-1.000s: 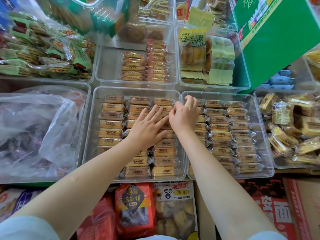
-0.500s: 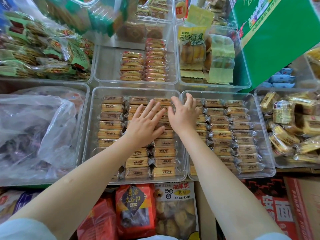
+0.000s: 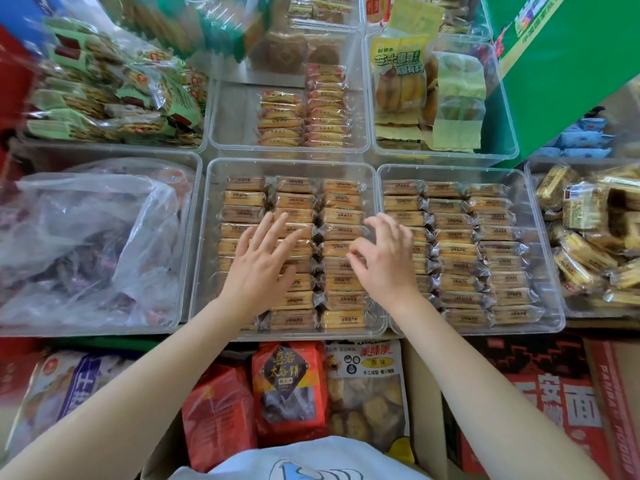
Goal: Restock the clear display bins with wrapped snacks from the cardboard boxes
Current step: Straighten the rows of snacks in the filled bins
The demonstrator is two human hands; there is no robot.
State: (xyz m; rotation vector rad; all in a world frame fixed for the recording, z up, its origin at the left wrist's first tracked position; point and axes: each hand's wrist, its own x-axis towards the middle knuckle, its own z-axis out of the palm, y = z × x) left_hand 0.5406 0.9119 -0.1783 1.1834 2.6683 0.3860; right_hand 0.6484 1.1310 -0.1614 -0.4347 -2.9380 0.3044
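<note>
Left hand (image 3: 263,268): fingers straight and spread, palm down over the left and middle columns of wrapped snacks; grasps nothing.
Right hand (image 3: 384,261): fingers loosely curled, fingertips at the right column near the divider; whether it pinches a wrapper cannot be told.
Wrapped snacks (image 3: 341,216): flat tan rectangular cakes in glossy clear film with crimped ends, three neat columns.
Centre bin (image 3: 294,162): clear rigid plastic rectangular display bin with rounded corners, holding those columns.
Right bin (image 3: 550,306): matching clear bin just beside it, three columns of the same cakes.
Left bin (image 3: 104,216): crumpled translucent plastic bag inside.
Cardboard box (image 3: 424,393): brown, below the bins, holding glossy red and clear pouches.
</note>
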